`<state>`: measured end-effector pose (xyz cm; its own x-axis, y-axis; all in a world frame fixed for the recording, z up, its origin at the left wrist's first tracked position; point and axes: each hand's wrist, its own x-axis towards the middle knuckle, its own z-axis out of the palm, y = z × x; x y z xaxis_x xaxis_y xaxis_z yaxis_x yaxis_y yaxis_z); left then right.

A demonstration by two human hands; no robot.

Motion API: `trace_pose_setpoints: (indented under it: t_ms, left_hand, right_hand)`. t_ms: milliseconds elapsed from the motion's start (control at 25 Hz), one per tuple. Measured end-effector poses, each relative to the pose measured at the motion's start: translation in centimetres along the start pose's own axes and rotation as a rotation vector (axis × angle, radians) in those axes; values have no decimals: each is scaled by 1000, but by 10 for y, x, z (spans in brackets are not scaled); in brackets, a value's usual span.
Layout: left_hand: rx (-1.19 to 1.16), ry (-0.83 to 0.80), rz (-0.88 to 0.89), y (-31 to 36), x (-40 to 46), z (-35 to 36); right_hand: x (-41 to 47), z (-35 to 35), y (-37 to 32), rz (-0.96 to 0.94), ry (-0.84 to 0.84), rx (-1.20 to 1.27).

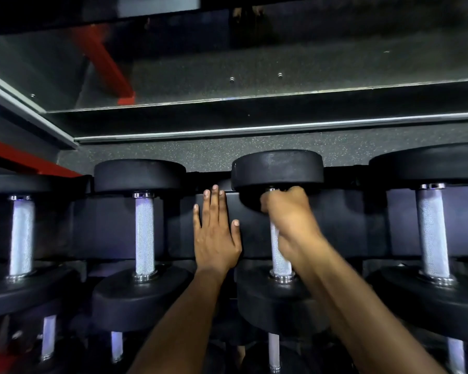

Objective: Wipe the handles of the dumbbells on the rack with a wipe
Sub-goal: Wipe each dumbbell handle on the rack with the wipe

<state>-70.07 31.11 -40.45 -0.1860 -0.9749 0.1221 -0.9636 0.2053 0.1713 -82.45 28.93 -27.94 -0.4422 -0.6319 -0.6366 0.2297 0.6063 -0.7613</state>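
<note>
**Right hand works the far end of a handle**

Nearest, two bare forearms reach forward over the black metal dumbbell rack point(254, 211). The left hand point(216, 233) lies flat, fingers straight, on the rack's panel, probably as a brace. The right hand point(288, 209) curls closed around the silver knurled handle point(280, 255) of the black round-headed dumbbell point(277, 168), up near its far head. No wipe shows; it may be inside the fist.

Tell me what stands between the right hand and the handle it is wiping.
Nothing visible does. The right hand is already curled round the far end of the handle. Whether a wipe lies under the fingers cannot be seen.
</note>
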Motion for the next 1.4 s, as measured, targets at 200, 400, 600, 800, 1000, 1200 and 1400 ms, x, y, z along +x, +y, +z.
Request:
trace_pose_setpoints:
  t_ms: [200,400,600,800,1000,1200,1400]
  left_hand:
    - [-38,9,-6,-2,0,-1]
    - [-157,22,-225,15,8,-6]
    - [-94,48,-258,17,9,1]
    - [-129,37,-279,18,6,1]
    - [-126,66,-274,16,4,2]
    - [-137,47,-260,15,5,0]
    - [-138,24,-252,13,4,2]
  right_hand:
    - [13,-21,13,-2,-167,-6]
    - [-10,-78,2,-441,-58,-587]
    - [-2,-57,-12,-1795,-421,-1339]
    - [68,-110,-24,-2183,-387,-1900]
    - [58,-49,7,-2040,-609,-1920]
    - [69,-86,-3,-2011,-499,-1707]
    - [48,-79,-11,-1963,-457,-1591]
